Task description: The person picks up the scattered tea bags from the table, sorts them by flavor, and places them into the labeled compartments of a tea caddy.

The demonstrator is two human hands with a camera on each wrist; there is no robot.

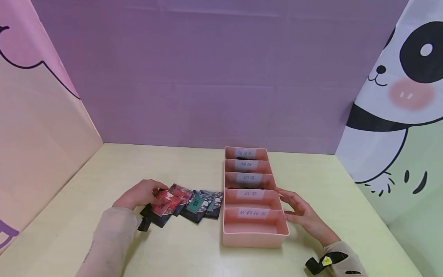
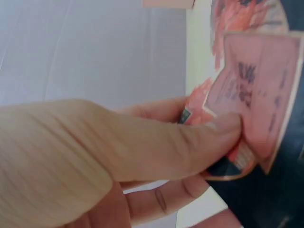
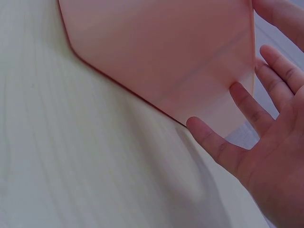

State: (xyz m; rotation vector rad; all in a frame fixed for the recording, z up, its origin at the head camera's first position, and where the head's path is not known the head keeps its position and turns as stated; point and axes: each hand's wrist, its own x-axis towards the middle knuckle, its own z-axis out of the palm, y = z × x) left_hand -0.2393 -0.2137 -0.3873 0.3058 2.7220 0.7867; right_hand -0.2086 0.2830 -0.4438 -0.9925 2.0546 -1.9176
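Note:
My left hand [image 1: 145,192] pinches a black tea sachet with a red label [image 1: 161,209], thumb on its printed face in the left wrist view [image 2: 259,90]. Beside it on the table, another red-labelled sachet [image 1: 183,191] and two dark, flowered sachets with teal labels [image 1: 195,205] lie overlapping in a row. To their right stands a long pink divided box [image 1: 254,241] with a white paper label in each compartment. My right hand [image 1: 302,213] touches the box's right side, its fingers spread along the wall [image 3: 161,52] in the right wrist view.
Dark contents, mostly hidden by dividers, show in some of the rear compartments. The pale wooden table [image 1: 187,250] is bounded by a purple backdrop [image 1: 214,77] behind and printed cloth walls at both sides, a panda [image 1: 398,92] on the right one.

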